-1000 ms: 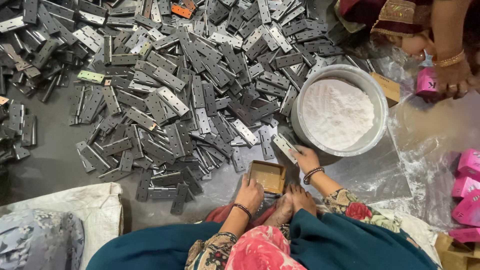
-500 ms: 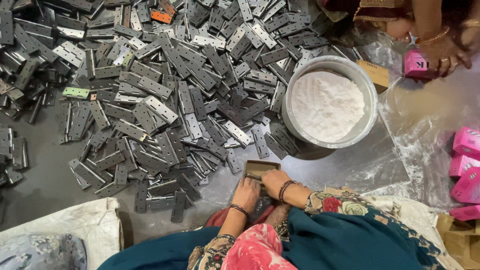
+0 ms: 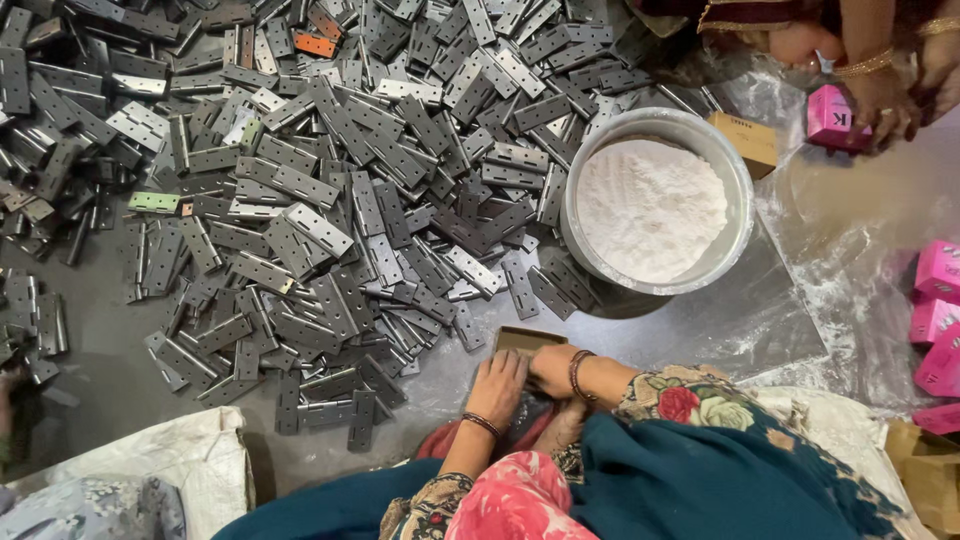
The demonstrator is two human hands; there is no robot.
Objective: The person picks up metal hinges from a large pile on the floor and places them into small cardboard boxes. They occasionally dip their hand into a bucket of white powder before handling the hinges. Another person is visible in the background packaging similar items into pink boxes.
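Both hands on small open brown cardboard box (image 3: 527, 342) at the knees: left hand (image 3: 497, 385) cupped over near edge, right hand (image 3: 553, 367) closed on its side, probably steadying it. Just beyond: round steel bowl of white powder (image 3: 652, 205), grey metal hinge pile (image 3: 330, 200) within reach. Far right, another person's hand (image 3: 885, 100) grips pink carton (image 3: 836, 117).

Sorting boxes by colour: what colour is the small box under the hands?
Brown, plain cardboard: the small open cardboard box, seen in the head view.
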